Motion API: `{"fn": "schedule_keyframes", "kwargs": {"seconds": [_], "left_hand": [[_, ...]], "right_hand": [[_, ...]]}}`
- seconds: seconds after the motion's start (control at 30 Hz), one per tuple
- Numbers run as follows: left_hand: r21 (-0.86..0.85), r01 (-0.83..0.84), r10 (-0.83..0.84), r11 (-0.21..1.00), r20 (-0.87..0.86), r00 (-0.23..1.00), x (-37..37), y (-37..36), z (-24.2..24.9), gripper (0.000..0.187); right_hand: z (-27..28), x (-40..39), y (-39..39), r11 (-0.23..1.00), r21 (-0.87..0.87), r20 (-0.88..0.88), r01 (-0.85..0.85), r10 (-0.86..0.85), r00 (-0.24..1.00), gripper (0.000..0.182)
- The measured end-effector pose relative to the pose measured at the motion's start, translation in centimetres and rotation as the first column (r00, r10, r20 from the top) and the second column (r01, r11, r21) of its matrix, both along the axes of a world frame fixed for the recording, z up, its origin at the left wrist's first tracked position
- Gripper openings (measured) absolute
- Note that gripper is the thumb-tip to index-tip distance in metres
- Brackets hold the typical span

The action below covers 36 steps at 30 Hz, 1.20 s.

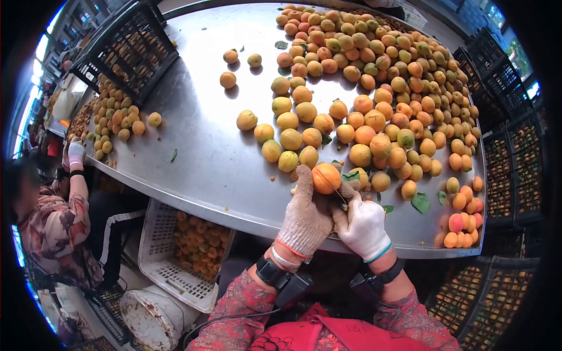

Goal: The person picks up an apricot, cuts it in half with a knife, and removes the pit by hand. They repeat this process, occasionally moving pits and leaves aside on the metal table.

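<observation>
Single head view; camera worn on head, looks forward and down over table (199,158); fisheye, dark round corners; both hands close below centre, left hand (305,217), right hand (363,227); far table edge near top; floor crate (153,245) lower left.

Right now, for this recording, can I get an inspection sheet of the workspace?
Surface: steel table, dull sheen, scattered leaves.
Job's things: one apricot held at the table's near edge; a thin blade against it.
Clutter: large apricot heap across the far right; smaller pile at left.
Hands: left hand, gloved, fingers around the apricot; right hand, gloved, gripping the blade.
Cables: one dark cable near the lap.
Surroundings: white crate of fruit below; black crates; a co-worker at left.
</observation>
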<state>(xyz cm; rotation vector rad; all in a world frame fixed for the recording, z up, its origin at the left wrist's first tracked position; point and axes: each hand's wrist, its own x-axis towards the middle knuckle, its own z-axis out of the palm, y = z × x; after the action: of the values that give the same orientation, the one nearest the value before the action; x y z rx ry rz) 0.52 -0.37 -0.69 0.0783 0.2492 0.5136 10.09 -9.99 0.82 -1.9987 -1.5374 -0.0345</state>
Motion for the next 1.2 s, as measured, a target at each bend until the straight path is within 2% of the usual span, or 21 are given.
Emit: {"fn": "schedule_keyframes", "kwargs": {"seconds": [0.1,0.17,0.2,0.27,0.3,0.37,0.5,0.57,0.6,0.67,0.7,0.77,0.8,0.87,1.0,1.07,1.2], "left_hand": [[0.018,0.044,-0.044,0.999,0.002,0.999,-0.1,-0.1,1.0,0.063],[0.220,-0.004,0.035,0.976,-0.136,0.990,0.0,-0.1,0.1,0.061],[0.221,-0.004,0.035,0.975,-0.136,0.990,-0.1,-0.1,0.4,0.061],[0.295,-0.126,0.179,0.947,-0.161,0.971,-0.2,-0.1,1.1,0.064],[0.292,-0.128,0.181,0.948,-0.163,0.970,-0.3,0.1,1.2,0.064],[0.058,0.009,-0.009,0.998,0.002,1.000,-0.5,0.5,1.2,0.060],[-0.003,0.037,-0.037,0.999,0.050,0.998,-0.2,0.3,1.6,0.057],[0.175,-0.026,0.044,0.984,-0.099,0.994,-0.3,0.2,1.7,0.056],[0.175,-0.026,0.044,0.984,-0.099,0.994,-0.3,0.2,1.5,0.056],[0.405,-0.040,0.128,0.913,-0.193,0.973,-0.4,0.2,0.9,0.057],[0.405,-0.041,0.129,0.913,-0.193,0.973,-0.4,0.3,0.8,0.057],[0.237,-0.043,0.075,0.970,-0.124,0.989,-0.3,0.4,0.6,0.060],[0.237,-0.043,0.075,0.970,-0.125,0.989,-0.1,0.3,0.7,0.060],[-0.008,-0.041,0.040,0.999,-0.088,0.995,0.5,-0.2,1.1,0.069],[-0.034,-0.012,0.012,0.999,0.017,1.000,-0.1,0.4,1.0,0.067],[0.027,0.054,-0.053,0.998,-0.056,0.997,-0.5,0.6,1.2,0.063],[0.079,0.009,0.003,0.997,-0.149,0.989,-0.4,0.5,1.3,0.058]], "right_hand": [[0.6,0.0,-0.1,1.000,-0.013,-0.050,-0.011,0.010,0.999,0.020],[0.5,0.1,-0.1,1.000,-0.008,-0.057,-0.002,0.001,0.998,0.021],[0.5,0.0,-0.1,1.000,-0.004,-0.064,0.006,-0.006,0.998,0.021],[0.7,-0.1,-0.1,1.000,-0.019,-0.064,0.000,-0.002,0.998,0.021],[0.7,-0.2,-0.2,0.999,-0.035,-0.063,-0.005,0.003,0.998,0.022],[0.5,0.0,-0.1,0.999,-0.035,-0.037,-0.006,0.005,0.999,0.022],[0.2,0.1,-0.1,0.999,0.018,0.026,-0.029,0.028,0.999,0.025],[0.0,0.2,0.0,0.999,0.037,-0.022,-0.025,0.026,0.999,0.024],[0.0,0.2,0.0,0.998,0.056,-0.072,-0.021,0.025,0.997,0.024],[0.2,0.2,0.0,0.999,0.027,-0.069,-0.025,0.027,0.997,0.023],[0.2,0.2,0.0,1.000,-0.002,-0.067,-0.030,0.029,0.997,0.023],[-0.1,0.1,0.0,0.999,0.010,-0.043,-0.030,0.030,0.999,0.023],[-0.3,0.1,0.1,0.999,0.025,-0.019,-0.029,0.029,0.999,0.023],[-0.5,0.1,0.2,1.000,0.014,-0.018,-0.021,0.021,1.000,0.024],[-0.6,0.2,0.3,0.998,0.008,-0.034,-0.067,0.068,0.997,0.026],[-0.3,0.2,0.3,0.997,-0.007,-0.031,-0.078,0.077,0.997,0.026],[0.4,0.2,0.1,0.992,-0.096,-0.057,-0.080,0.075,0.996,0.026]]}}
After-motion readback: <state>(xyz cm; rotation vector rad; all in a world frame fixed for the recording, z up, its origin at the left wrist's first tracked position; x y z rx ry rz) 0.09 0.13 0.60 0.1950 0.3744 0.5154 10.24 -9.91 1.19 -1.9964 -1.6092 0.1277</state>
